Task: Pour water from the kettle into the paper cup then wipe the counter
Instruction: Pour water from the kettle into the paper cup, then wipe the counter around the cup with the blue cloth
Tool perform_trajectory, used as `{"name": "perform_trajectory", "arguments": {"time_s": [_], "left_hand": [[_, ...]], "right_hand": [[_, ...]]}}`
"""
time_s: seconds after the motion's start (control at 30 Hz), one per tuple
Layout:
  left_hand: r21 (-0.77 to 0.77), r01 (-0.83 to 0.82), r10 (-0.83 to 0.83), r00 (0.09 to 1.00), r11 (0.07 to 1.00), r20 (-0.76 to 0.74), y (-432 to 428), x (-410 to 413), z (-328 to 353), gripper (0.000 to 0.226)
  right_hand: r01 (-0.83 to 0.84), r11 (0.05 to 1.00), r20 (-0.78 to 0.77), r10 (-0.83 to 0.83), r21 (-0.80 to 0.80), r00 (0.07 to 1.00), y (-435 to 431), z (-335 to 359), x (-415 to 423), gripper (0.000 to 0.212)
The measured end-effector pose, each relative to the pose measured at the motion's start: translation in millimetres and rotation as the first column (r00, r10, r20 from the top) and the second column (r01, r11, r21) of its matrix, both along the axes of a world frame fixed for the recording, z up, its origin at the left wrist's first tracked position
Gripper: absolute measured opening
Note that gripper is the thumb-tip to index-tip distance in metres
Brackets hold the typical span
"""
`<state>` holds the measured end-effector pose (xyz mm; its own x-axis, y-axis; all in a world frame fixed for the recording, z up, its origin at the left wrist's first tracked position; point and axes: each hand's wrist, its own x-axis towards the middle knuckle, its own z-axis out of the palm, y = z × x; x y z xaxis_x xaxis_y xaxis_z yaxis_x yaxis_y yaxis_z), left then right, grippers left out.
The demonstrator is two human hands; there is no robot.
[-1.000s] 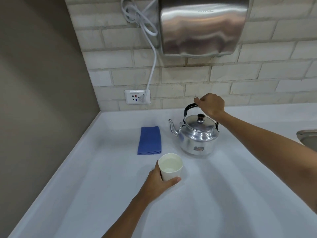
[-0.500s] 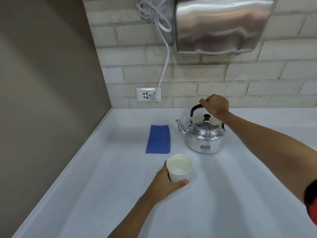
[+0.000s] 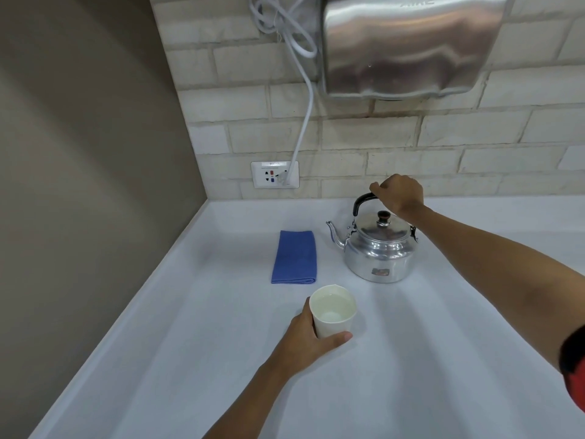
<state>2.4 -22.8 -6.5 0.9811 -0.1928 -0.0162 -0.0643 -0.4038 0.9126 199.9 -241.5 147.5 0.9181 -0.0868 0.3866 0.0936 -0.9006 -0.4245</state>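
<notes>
A brown wall (image 3: 79, 185) stands on the far left. Next to it a white counter (image 3: 190, 359) runs along a brick wall (image 3: 443, 147) at the back. On that brick wall is a white socket (image 3: 274, 174) with a white cord (image 3: 304, 122) plugged in. A folded blue cloth (image 3: 295, 256) lies flat on the counter, left of the kettle and a little farther away than the cup. The left hand (image 3: 308, 340) is wrapped around a white paper cup (image 3: 333, 312), which stands upright on the counter near the person. There is water in the cup. To the right and farther back sits a shiny silver kettle (image 3: 378, 251), upright on the counter, its spout pointing left at the cloth. The right hand (image 3: 399, 194) is closed around the kettle's black handle (image 3: 362, 202) on top. Above it, a shiny metal box (image 3: 408, 42) hangs on the brick wall.
</notes>
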Motion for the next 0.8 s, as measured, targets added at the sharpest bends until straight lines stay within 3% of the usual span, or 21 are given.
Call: {"name": "perform_trajectory", "arguments": {"time_s": [0.23,0.33,0.43,0.5,0.6,0.7,0.8], "left_hand": [[-0.01,-0.002,0.002,1.0,1.0,-0.002,1,0,-1,0.081],[-0.008,0.014,-0.014,1.0,1.0,-0.004,2,0,2,0.078],[0.009,0.08,-0.08,0.996,0.997,-0.034,7,-2,5,0.082],[0.046,0.136,-0.134,0.99,0.99,-0.04,19,-7,7,0.091],[0.119,0.13,-0.128,0.991,0.984,-0.029,48,-14,7,0.102],[0.185,0.048,-0.051,0.999,0.982,0.009,77,-10,16,0.076],[0.215,-0.05,0.033,0.996,0.975,0.082,88,15,31,0.053]], "right_hand": [[-0.004,0.999,-0.047,0.002,-0.036,0.999,1,1,-9,0.052],[-0.017,0.994,0.17,0.036,-0.112,0.985,9,-7,-30,0.033],[-0.089,0.992,0.405,0.12,-0.094,0.906,16,-31,-72,0.028],[-0.184,0.979,0.43,0.206,-0.094,0.879,16,-57,-106,0.027],[-0.286,0.955,0.241,0.297,-0.078,0.924,10,-108,-151,0.02],[-0.281,0.955,-0.094,0.272,-0.095,0.958,9,-151,-176,0.031],[-0.223,0.961,-0.194,0.19,-0.165,0.962,16,-171,-183,0.043]]}}
